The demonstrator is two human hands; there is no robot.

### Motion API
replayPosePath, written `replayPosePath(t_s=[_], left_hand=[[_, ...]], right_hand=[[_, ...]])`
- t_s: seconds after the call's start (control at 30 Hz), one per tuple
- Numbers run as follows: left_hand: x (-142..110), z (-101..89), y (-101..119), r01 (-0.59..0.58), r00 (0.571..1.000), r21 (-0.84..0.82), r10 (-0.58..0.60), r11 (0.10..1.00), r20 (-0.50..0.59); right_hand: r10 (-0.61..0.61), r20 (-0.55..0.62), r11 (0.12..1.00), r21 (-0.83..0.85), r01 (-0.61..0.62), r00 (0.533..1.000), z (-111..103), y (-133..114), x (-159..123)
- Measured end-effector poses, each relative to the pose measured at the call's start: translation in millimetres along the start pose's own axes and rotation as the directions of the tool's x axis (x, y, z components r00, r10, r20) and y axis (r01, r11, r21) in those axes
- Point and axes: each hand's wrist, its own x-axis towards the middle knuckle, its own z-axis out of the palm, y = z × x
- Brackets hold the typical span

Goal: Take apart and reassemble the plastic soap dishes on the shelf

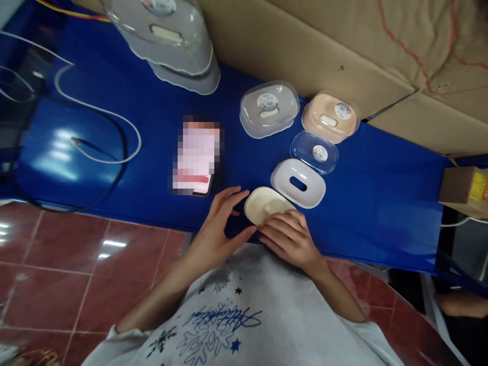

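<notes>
A shallow cream oval dish (263, 201) lies on the blue table close to its front edge. My right hand (290, 236) has its fingers curled together over the near right side of this dish and hides that part. At the dish's left end is my left hand (224, 223), thumb and fingers spread apart, with nothing held. A white oval piece with a slot in its middle (282, 180) lies just beyond the dish. Behind that piece sits a clear oval lid (305, 147) with a round sticker.
Two lidded oval boxes, one grey-white (284, 122) and one peach (331, 127), stand by the cardboard (305, 56) at the back. Larger clear-lidded boxes (186, 56) are stacked at the back left. A blurred-out phone (198, 157) and a white cable (110, 112) lie left.
</notes>
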Motion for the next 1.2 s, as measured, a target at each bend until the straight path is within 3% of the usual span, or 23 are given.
replayPosePath(t_s=[0.07, 0.13, 0.2, 0.33, 0.43, 0.53, 0.63, 0.7, 0.8, 0.9, 0.97, 1.03, 1.2], left_hand=[[2, 5.1, -4, -0.092, 0.995, 0.092, 0.087, 0.992, 0.056], [5, 11.7, -11, -0.22, 0.972, 0.174, 0.2, 0.96, 0.121], [9, 18.4, -18, -0.271, 0.957, 0.207, 0.241, 0.94, 0.159], [15, 27.1, -22, -0.239, 0.966, 0.157, 0.219, 0.958, 0.135], [18, 29.1, -19, -0.204, 0.976, 0.129, 0.192, 0.971, 0.1], [18, 31.3, -18, -0.187, 0.982, 0.072, 0.186, 0.98, 0.017], [18, 36.5, -19, -0.172, 0.983, -0.05, 0.168, 0.984, -0.076], [18, 40.5, -18, -0.144, 0.984, -0.218, 0.116, 0.965, -0.137], [19, 43.3, -11, -0.061, 0.991, -0.591, -0.021, 0.804, -0.131], [24, 40.8, 0, 0.11, 0.986, -0.842, -0.162, 0.529, 0.027], [28, 39.2, 6, 0.224, 0.959, -0.896, -0.249, 0.383, 0.133], [30, 40.0, 10, 0.302, 0.926, -0.907, -0.314, 0.293, 0.208], [28, 46.8, 15, 0.362, 0.884, -0.916, -0.378, 0.176, 0.277]], right_hand=[[0.03, -0.04, 1.0, -0.004, -0.031, 0.999, -7, 8, -1], [0.137, -0.095, 0.984, -0.104, -0.147, 0.986, -14, 20, -2], [0.227, -0.123, 0.944, -0.215, -0.249, 0.966, -18, 34, -3], [0.243, -0.15, 0.934, -0.231, -0.273, 0.958, -20, 40, -5], [0.215, -0.188, 0.954, -0.168, -0.247, 0.958, -22, 22, -8], [0.201, -0.153, 0.969, -0.117, -0.219, 0.968, -24, 2, -8], [0.188, -0.143, 0.975, -0.09, -0.202, 0.972, -25, -4, -7], [0.17, -0.123, 0.981, -0.069, -0.179, 0.978, -24, -2, -8], [0.169, -0.096, 0.983, -0.049, -0.174, 0.981, -20, 2, -10], [0.17, -0.114, 0.982, -0.064, -0.178, 0.979, -17, 3, -10], [0.13, -0.103, 0.988, -0.074, -0.138, 0.986, -15, 2, -9], [0.088, -0.057, 0.992, -0.081, -0.093, 0.994, -12, 0, -9], [0.079, 0.041, 0.995, -0.065, -0.076, 0.996, -12, 2, -13]])
